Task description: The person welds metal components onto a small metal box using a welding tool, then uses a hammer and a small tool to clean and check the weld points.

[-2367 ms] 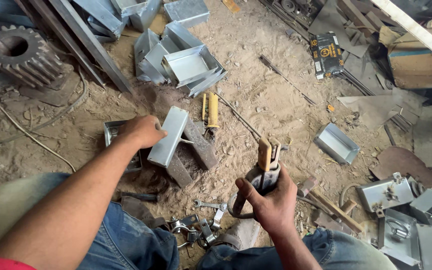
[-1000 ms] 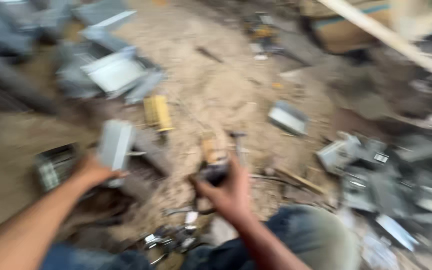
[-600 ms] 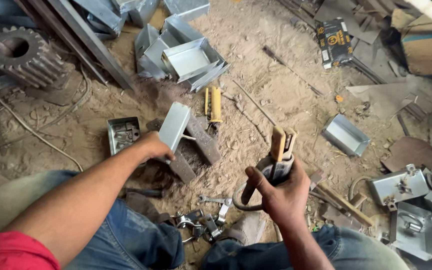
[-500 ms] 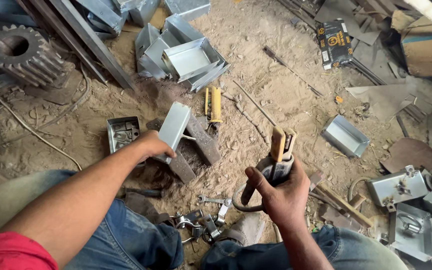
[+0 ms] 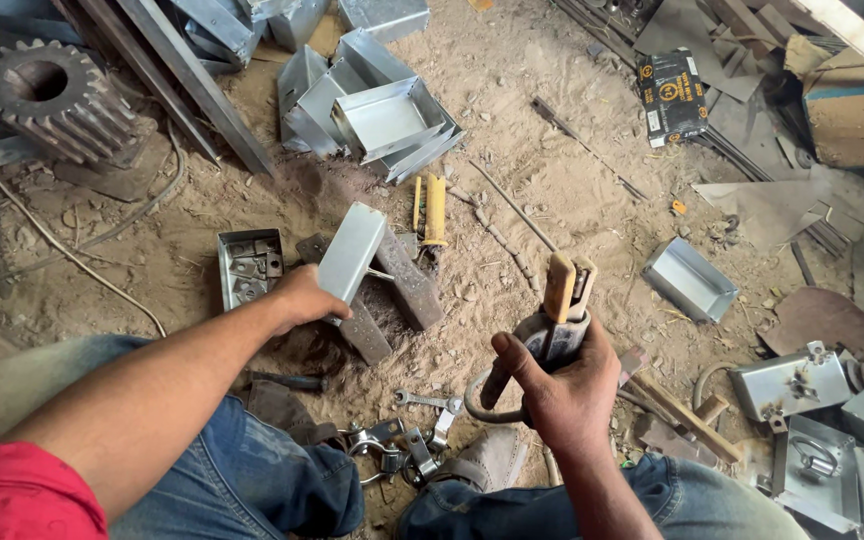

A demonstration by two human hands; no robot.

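Sandy dirt floor (image 5: 252,215) lies under everything we see, strewn with metal parts. Our left hand (image 5: 304,298) closes its grip around the near end of a grey metal box (image 5: 350,253), a long folded channel that slants up and away from us, resting across two dark steel bars (image 5: 407,285). Our right hand (image 5: 564,385) is wrapped tightly around a welding holder (image 5: 557,315), its tan clamp tips pointing up and a curved cable looping below the fist. Just left of the box sits a small open tray (image 5: 245,265) holding little metal pieces. A yellow-handled tool (image 5: 434,210) lies just beyond the box. Farther off, a stack of similar grey boxes (image 5: 377,110) is piled together, and a big toothed gear (image 5: 52,100) rests at the far left. To the right, one more open box (image 5: 690,280) lies alone on the sand. Near our knees lie a spanner (image 5: 430,402) and a few clamps (image 5: 392,455).
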